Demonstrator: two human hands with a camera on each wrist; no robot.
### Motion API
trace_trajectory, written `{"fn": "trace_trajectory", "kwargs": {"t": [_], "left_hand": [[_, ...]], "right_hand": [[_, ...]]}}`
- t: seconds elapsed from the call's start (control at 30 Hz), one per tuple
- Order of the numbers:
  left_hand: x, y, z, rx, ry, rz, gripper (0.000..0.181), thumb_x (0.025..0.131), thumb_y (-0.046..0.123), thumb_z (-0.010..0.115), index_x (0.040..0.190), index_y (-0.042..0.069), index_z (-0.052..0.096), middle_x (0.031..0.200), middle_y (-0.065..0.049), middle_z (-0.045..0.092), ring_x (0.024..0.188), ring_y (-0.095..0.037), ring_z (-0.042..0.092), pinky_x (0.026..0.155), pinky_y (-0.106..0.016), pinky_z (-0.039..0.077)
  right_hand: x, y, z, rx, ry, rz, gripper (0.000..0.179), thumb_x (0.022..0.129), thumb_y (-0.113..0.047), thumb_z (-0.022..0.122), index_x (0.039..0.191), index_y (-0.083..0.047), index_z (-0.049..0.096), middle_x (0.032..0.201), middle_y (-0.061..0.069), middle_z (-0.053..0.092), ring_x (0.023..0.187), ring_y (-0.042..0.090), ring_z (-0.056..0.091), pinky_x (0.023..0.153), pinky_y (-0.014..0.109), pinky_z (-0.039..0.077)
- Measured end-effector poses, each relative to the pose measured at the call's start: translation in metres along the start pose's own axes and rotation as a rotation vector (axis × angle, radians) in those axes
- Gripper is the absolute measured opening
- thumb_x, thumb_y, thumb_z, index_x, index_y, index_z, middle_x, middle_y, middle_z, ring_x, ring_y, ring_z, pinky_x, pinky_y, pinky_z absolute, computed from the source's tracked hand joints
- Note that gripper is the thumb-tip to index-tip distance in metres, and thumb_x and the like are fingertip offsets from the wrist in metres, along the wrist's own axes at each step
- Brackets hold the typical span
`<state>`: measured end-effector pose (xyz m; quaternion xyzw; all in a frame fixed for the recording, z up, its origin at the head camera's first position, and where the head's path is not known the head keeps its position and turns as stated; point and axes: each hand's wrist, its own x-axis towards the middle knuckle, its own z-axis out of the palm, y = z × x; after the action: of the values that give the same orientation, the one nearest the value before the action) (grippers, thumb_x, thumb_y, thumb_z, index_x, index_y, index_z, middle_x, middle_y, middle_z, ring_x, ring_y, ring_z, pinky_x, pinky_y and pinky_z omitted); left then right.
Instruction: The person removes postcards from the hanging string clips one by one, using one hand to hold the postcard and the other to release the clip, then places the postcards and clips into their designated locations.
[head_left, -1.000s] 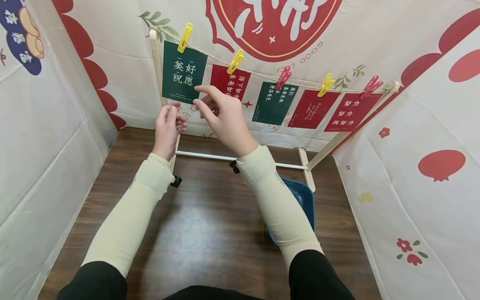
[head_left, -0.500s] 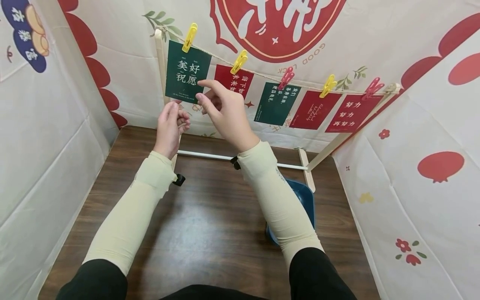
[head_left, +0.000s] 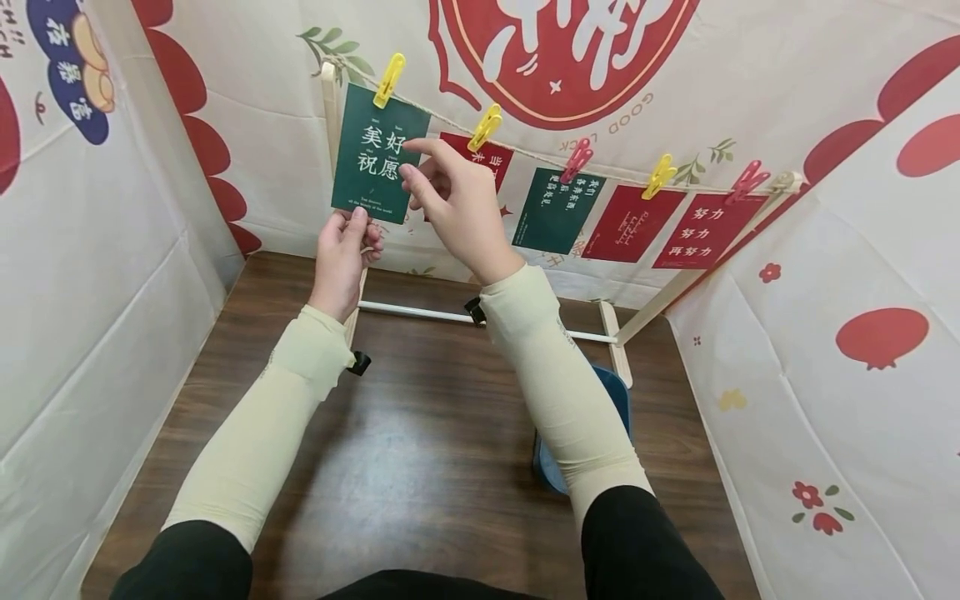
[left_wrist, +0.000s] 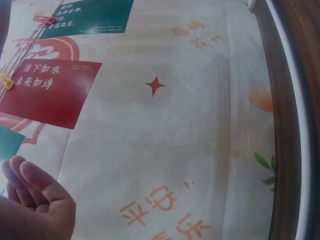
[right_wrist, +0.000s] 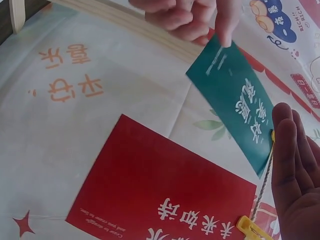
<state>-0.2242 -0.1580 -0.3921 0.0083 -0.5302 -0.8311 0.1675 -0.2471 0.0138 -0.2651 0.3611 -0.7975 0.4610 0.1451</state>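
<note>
A green card (head_left: 381,188) with white characters hangs at the left end of a string from a yellow clothespin (head_left: 389,81). My left hand (head_left: 343,262) pinches its bottom edge, the thumb in front and the other fingers behind, as the right wrist view also shows. Beside the card's right edge, my right hand (head_left: 467,204) is held with thumb and index finger apart and nothing between them. The right wrist view shows the right hand's fingers (right_wrist: 290,145) nearly straight, close to the clipped end. Behind that hand, a red card (right_wrist: 165,175) is partly hidden in the head view.
Farther right hang another green card (head_left: 558,212), a red card (head_left: 630,223) and a red card with large writing (head_left: 701,237), held by yellow and pink clothespins. A wooden frame (head_left: 652,304) carries the string (head_left: 517,154). A blue tray (head_left: 551,467) lies under the right forearm.
My left hand has risen to the green card's bottom edge and now grips it. The right hand stays beside the card, its thumb slightly higher. The head view has shifted slightly.
</note>
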Motion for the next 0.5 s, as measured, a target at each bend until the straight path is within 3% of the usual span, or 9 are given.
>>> {"fn": "trace_trajectory", "kwargs": {"t": [0.17, 0.4, 0.5], "left_hand": [[-0.004, 0.002, -0.001, 0.081, -0.018, 0.045, 0.023, 0.114, 0.031, 0.058, 0.115, 0.008, 0.058, 0.092, -0.006, 0.062, 0.081, -0.016, 0.059, 0.075, -0.028, 0.054], [-0.010, 0.009, -0.005, 0.247, -0.034, 0.147, 0.025, 0.115, 0.031, 0.056, 0.116, 0.007, 0.063, 0.093, -0.010, 0.064, 0.082, -0.019, 0.061, 0.079, -0.032, 0.055], [-0.011, 0.014, -0.004, 0.271, -0.042, 0.175, 0.026, 0.116, 0.030, 0.055, 0.114, 0.006, 0.062, 0.093, -0.012, 0.064, 0.081, -0.019, 0.062, 0.077, -0.032, 0.055]], "right_hand": [[0.015, 0.001, -0.006, -0.054, 0.012, 0.003, 0.035, 0.105, -0.017, 0.076, 0.137, -0.005, 0.070, 0.102, 0.004, 0.075, 0.079, 0.013, 0.071, 0.071, 0.027, 0.057], [0.046, -0.007, -0.019, -0.164, 0.085, -0.069, 0.033, 0.106, -0.018, 0.074, 0.134, -0.002, 0.070, 0.119, 0.009, 0.073, 0.090, 0.013, 0.069, 0.085, 0.019, 0.056], [0.060, -0.012, -0.026, -0.156, 0.088, -0.004, 0.036, 0.107, -0.019, 0.073, 0.140, -0.004, 0.068, 0.126, 0.008, 0.071, 0.091, 0.014, 0.070, 0.084, 0.020, 0.057]]}}
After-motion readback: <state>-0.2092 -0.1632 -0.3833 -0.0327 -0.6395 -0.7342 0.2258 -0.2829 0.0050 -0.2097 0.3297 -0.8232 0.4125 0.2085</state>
